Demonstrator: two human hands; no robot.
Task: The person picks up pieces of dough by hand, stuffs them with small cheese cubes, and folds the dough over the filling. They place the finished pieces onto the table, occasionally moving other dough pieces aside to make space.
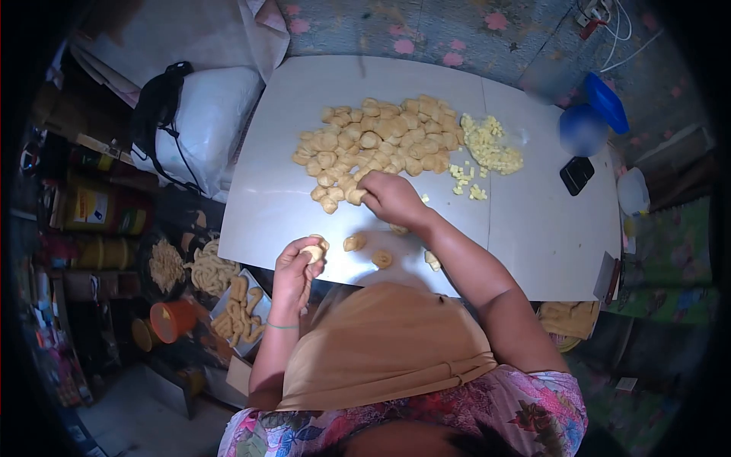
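My left hand (292, 273), off the table's front edge, is closed around a small piece of dough (312, 253) that shows between thumb and fingers. At the near edge of a large cluster of dough balls (381, 139), my right hand (392, 199) has its fingers on a dough ball (355, 196). Several loose dough pieces lie close to me, among them one dough lump (354, 242) and another lump (381, 260). Pale yellow cubes (493, 145) are heaped to the right of the cluster, some scattered beside the heap.
The white table (541, 228) carries a black phone (576, 175) and a blue container (585, 129) on its right. To the left stand a white sack (209, 114), an orange bucket (173, 321) and a tray of dough strips (237, 311). A knife (606, 276) rests at the right corner.
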